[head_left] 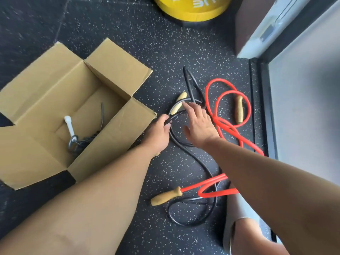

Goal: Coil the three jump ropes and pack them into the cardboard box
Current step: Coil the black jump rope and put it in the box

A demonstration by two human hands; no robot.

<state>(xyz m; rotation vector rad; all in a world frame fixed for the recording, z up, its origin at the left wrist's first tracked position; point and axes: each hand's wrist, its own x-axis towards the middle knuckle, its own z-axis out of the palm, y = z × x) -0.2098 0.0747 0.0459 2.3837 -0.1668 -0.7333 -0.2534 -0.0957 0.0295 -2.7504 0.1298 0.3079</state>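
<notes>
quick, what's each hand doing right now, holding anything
Left hand: closed on the black rope, gripping it beside the cardboard box.
Right hand: open, fingers spread over the black rope's loop, holding nothing.

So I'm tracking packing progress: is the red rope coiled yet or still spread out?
Spread out. The red rope lies in loose loops on the floor, outside the box, neither hand on it.

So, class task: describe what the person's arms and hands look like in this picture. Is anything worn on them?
Both arms are bare from the bottom edge of the frame to the fingertips: no sleeves, gloves, watch or bracelets show. The left hand and right hand carry no visible rings or markings. The only clothing in view is pale grey fabric over a leg at the lower right.
</notes>
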